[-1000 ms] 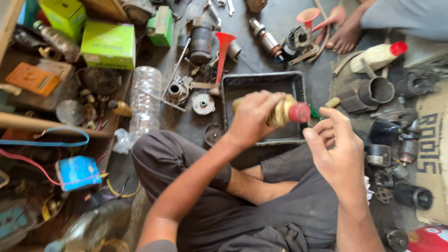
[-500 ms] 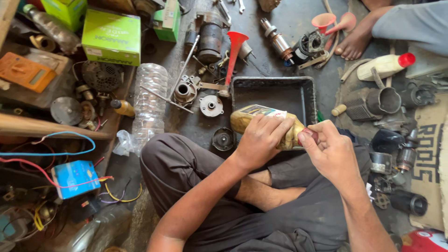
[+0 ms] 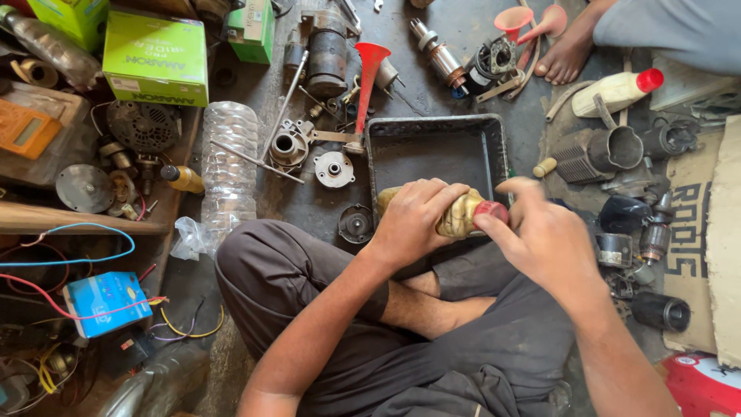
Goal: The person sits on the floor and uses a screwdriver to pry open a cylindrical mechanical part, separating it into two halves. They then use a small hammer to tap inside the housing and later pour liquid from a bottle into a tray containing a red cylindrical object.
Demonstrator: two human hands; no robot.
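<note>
Bottle (image 3: pixel 455 216): yellowish plastic, lying sideways in my hands, just above my lap, at the near edge of the black tray.
Cap (image 3: pixel 491 210): red, on the bottle's right end, pointing twd my right hand.
Left hand (image 3: pixel 413 220): fingers wrapped tight round the bottle's body, knuckles up, clamped on it.
Right hand (image 3: pixel 544 232): thumb + fingertips pinched on the red cap; rest of fingers blurred, curled loosely.
Tray (image 3: pixel 374 158): black, rectangular, on the floor just beyond the bottle; I see nothing lying in it.
Left of tray: small round metal parts (image 3: pixel 334 168), a red funnel (image 3: pixel 370 66) standing wide end up, a clear crushed plastic bottle (image 3: pixel 228 166) lying lengthwise.
Far left: green boxes (image 3: pixel 154 58), an orange meter (image 3: pixel 23 131), a blue box (image 3: pixel 106 303) w/ red, blue and yellow wires.
Right of tray: dark metal cylinders (image 3: pixel 598 154), a white bottle w/ red cap (image 3: pixel 617 90), cardboard (image 3: pixel 695 232) under more parts.
Top right: another person's bare foot (image 3: pixel 567 54) by a pink funnel (image 3: pixel 513 19), well apart from my hands.
</note>
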